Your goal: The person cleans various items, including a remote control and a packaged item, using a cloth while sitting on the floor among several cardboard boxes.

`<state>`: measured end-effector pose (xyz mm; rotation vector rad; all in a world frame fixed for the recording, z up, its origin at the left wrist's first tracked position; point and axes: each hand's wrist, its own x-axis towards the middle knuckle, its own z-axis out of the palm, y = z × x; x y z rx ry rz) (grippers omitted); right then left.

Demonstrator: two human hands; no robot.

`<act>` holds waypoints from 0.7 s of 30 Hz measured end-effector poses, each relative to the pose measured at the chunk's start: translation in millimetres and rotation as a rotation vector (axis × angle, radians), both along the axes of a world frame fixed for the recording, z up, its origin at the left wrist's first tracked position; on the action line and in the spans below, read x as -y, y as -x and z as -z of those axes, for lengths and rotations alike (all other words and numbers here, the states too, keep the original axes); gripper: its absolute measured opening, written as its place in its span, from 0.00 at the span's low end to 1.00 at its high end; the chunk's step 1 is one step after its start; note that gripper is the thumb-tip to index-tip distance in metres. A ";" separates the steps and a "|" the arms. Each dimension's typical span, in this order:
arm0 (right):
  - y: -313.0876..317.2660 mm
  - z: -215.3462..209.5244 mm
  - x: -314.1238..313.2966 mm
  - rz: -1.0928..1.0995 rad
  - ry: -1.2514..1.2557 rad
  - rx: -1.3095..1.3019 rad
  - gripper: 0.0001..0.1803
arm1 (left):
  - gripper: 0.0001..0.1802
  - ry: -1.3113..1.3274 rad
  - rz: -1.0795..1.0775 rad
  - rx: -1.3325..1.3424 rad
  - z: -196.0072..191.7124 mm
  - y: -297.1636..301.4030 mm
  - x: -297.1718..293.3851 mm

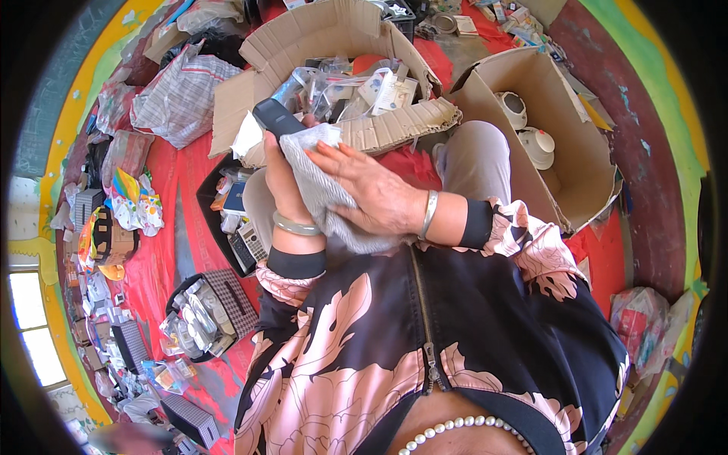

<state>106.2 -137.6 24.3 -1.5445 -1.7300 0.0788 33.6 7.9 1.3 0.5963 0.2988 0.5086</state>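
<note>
My left hand point(281, 182) is closed around a dark, oblong device point(277, 117) with a rounded end. Its exact kind does not show, since its lower part is covered. Over it lies a grey-white cloth point(317, 178), hanging down towards my lap. My right hand point(381, 191) is pressed on the cloth, fingers close together along its folds. Just beyond both hands stands an open cardboard box point(409, 125) holding several bagged small items point(356, 92).
To the right, another cardboard box point(580, 171) contains white round objects point(537, 146). Left of my knee stands a black bin point(205, 199) with a calculator point(246, 246). A checked fabric basket point(233, 302) holds white packets. Bags, including a plaid sack point(182, 98), line the left wall.
</note>
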 end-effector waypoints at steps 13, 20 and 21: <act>-52.0 -16.2 -53.9 0.336 -0.247 -0.141 0.31 | 0.18 -0.884 -0.155 -0.208 13.6 3.4 62.4; -38.4 -13.4 -42.3 0.096 -0.065 -0.198 0.32 | 0.21 -0.753 -0.074 -0.222 18.0 1.4 26.5; -29.6 -10.8 -36.2 0.030 -0.003 -0.226 0.33 | 0.20 -0.355 -0.102 -0.066 16.8 4.4 22.9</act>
